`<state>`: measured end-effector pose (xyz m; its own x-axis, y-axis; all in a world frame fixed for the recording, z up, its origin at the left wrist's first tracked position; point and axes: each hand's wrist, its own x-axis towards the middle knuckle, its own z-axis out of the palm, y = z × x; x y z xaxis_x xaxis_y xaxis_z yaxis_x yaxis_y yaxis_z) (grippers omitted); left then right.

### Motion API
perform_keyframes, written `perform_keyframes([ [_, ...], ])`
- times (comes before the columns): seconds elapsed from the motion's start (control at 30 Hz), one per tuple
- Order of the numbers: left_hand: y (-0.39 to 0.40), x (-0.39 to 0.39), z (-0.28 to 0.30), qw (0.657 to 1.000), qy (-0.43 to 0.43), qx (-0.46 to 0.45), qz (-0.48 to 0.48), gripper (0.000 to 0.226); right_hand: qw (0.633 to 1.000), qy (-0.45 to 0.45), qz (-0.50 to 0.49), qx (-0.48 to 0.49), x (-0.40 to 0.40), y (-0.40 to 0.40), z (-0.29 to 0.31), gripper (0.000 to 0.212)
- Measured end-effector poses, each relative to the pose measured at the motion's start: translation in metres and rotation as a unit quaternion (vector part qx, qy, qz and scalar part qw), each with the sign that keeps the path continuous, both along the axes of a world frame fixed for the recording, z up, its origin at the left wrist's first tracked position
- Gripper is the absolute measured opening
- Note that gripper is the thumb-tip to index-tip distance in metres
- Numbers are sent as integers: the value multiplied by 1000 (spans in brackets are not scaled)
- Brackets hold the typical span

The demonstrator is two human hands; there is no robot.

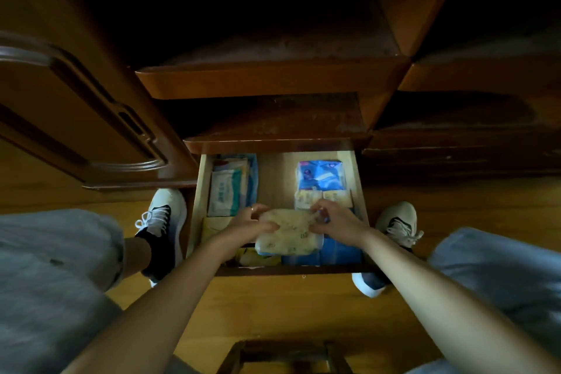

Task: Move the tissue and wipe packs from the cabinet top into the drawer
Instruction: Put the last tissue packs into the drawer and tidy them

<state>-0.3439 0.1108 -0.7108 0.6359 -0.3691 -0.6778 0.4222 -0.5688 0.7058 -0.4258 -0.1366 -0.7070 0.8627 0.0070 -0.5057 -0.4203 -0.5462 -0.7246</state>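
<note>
- Left shoe [161, 222] stands on the wood floor [273, 307], at 9 o'clock from the open drawer [359, 191].
- White wipe pack [224, 191] lies in the drawer's left side, at 11 o'clock from the hands.
- Left hand [247, 226] grips the left end of the cream pack [288, 235], thumb on top.
- The cream pack is held over the drawer's front half, above blue packs [331, 252].
- Right hand [337, 222] pinches the cream pack's right end, fingers curled.
- Blue tissue pack [320, 174] lies at 12 o'clock from the right hand, toward the drawer's back.
- Right shoe [397, 222] stands at 3 o'clock from the drawer.
</note>
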Motion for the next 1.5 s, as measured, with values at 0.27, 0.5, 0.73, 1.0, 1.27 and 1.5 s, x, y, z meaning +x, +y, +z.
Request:
perform_keyframes([
  [0.27, -9, 15, 1, 970, 40, -61, 232, 41, 990, -90, -92, 52, 36, -3, 11, 48],
  [0.5, -39, 43, -17, 900, 134, -87, 405, 42, 979, -95, -178, 0, 37, -12, -6, 40],
  [0.73, -80, 62, -46, 976, -2, 163, 144, 61, 981, -69, -179, -18, 31, -24, -26, 35],
  [1.0, -75, 60, -56, 934, -158, 316, -48, 87, 982, -81, -151, -79, 35, -20, -37, 30],
  [1.27, -68, 60, -69, 916, -190, 250, -251, 43, 979, -99, -143, -108, 33, -19, -40, 26],
  [1.5, -44, 52, -52, 927, -261, 203, -178, 50, 980, -109, -95, -137, 24, -14, -31, 29],
])
